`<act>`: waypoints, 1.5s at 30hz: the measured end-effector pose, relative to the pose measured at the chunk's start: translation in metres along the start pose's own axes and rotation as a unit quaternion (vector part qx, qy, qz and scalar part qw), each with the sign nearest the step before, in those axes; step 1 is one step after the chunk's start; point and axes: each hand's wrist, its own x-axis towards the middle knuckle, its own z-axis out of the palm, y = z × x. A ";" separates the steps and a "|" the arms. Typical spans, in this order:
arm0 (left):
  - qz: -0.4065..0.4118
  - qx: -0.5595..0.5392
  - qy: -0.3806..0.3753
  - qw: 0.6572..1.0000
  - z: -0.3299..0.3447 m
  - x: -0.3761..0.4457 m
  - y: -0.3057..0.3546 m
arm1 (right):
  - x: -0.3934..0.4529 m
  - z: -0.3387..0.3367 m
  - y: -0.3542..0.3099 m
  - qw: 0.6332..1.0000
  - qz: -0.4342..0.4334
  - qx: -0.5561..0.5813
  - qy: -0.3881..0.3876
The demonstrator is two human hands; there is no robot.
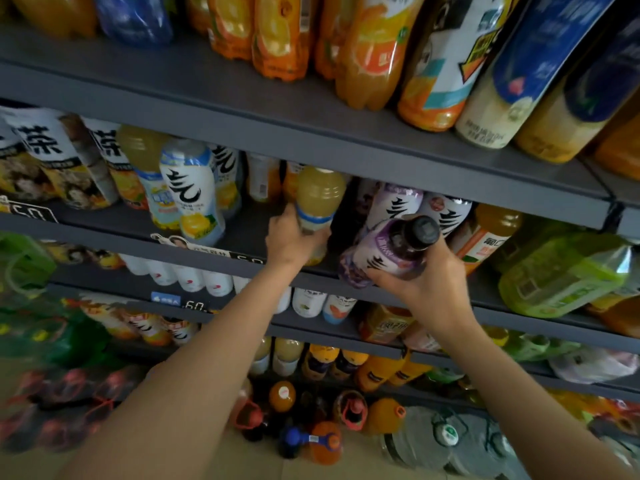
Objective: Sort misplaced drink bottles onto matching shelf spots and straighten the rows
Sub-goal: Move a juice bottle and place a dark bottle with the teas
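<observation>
left hand (289, 237): my fingers wrapped round the lower body of the yellow juice bottle (318, 202), bottle upright on the middle shelf (242, 233), white-and-blue label band, text too blurred to read
right hand (426, 278): grasping the purple bottle (384, 254) from below, bottle tipped toward me, black cap (422, 232) up front, out past the shelf edge
purple bottle label: white with black brush character, purple fruit print; small script unreadable
at 12 o'clock of purple bottle: two matching purple-labelled bottles (398, 206) standing at the back, just behind it
at 3 o'clock: orange tea bottle (485, 233), then big green jug (564, 275)
at 9 o'clock of yellow bottle: white bottle with black brush mark and lemon print (192, 192), well apart, open gap between
shelf edge: price tag (195, 305) reads "60"
top shelf: orange soda bottles (280, 36)
floor, 6 o'clock: mixed large bottles (311, 427)
</observation>
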 end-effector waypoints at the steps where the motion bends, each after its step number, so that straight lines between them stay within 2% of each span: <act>1: -0.006 0.002 -0.001 1.000 -0.010 0.000 -0.005 | 0.004 0.008 -0.003 1.000 -0.002 -0.002 -0.002; 6: -0.014 -0.012 -0.012 1.000 -0.042 0.000 -0.011 | 0.032 0.049 -0.020 1.000 0.012 -0.021 0.014; 12: 0.002 0.004 -0.019 1.000 -0.044 0.003 -0.015 | 0.070 0.073 -0.035 0.990 0.119 0.004 0.080; 18: 0.039 0.008 -0.042 0.998 -0.045 0.001 -0.017 | 0.087 0.088 -0.043 0.976 0.198 -0.022 0.092; 22: 0.071 0.018 -0.053 0.996 -0.049 -0.007 -0.014 | 0.086 0.088 -0.046 0.971 0.204 -0.086 0.088; 24: 0.095 0.025 -0.065 0.993 -0.052 -0.011 -0.011 | 0.083 0.088 -0.045 0.972 0.206 -0.083 0.074; 26: 0.119 0.048 -0.076 0.989 -0.061 -0.020 -0.004 | 0.071 0.083 -0.044 0.979 0.196 -0.052 0.034; 29: 0.153 0.064 -0.117 0.979 -0.083 -0.040 0.008 | 0.032 0.077 -0.042 0.974 0.161 -0.025 -0.160; 30: 0.161 0.065 -0.153 0.973 -0.095 -0.047 0.017 | 0.019 0.073 -0.044 0.959 0.164 0.016 -0.229; 32: 0.161 0.063 -0.254 0.952 -0.119 -0.053 0.038 | 0.007 0.056 -0.059 0.941 0.156 0.075 -0.290; 34: 0.159 0.055 -0.332 0.928 -0.142 -0.054 0.061 | 0.010 0.035 -0.080 0.941 0.099 0.054 -0.318; 36: 0.154 0.053 -0.362 0.918 -0.165 -0.051 0.084 | 0.026 0.012 -0.113 0.942 0.039 -0.002 -0.333; 40: 0.164 0.022 -0.311 0.936 -0.210 -0.043 0.131 | 0.059 -0.031 -0.176 0.941 -0.036 -0.043 -0.335; 45: 0.189 -0.044 -0.222 0.956 -0.273 -0.045 0.171 | 0.071 -0.061 -0.227 0.957 -0.080 0.054 -0.275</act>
